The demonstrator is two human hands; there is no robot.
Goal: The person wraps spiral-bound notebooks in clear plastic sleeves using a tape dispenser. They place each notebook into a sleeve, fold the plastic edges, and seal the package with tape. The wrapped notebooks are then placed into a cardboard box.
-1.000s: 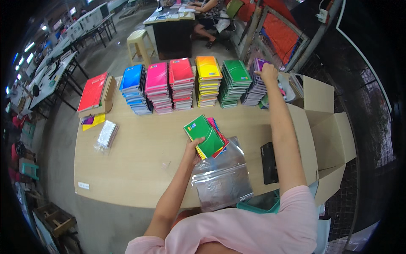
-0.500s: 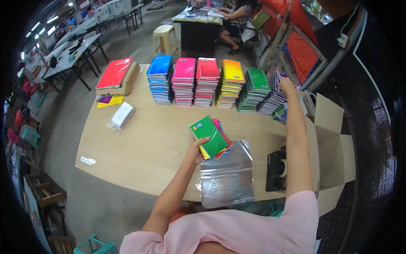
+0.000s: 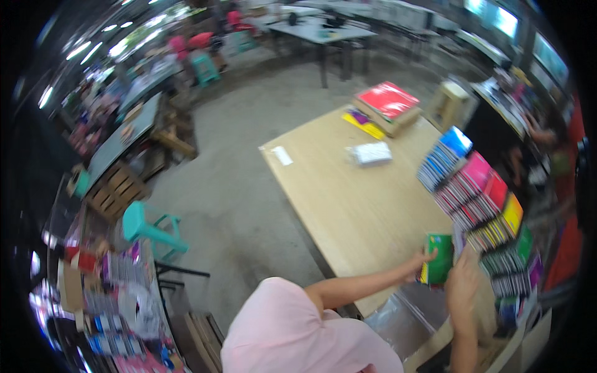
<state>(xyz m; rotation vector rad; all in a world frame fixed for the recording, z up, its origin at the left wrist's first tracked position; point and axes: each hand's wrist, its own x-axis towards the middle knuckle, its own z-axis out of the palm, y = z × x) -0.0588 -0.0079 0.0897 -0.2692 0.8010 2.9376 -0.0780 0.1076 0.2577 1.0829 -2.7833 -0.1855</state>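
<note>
Plainly, left fingers (image 3: 428, 257) clasp a bright green notebook (image 3: 442, 255), yellow showing below, but right fingers (image 3: 466, 266) are too blurred to judge.

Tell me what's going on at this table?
Someone in a pink shirt holds a green notebook in their left hand. Their right hand is close beside it; blur hides exactly what it grips. Stacks of coloured notebooks stand on the table, and a clear bag lies near the person.
</note>
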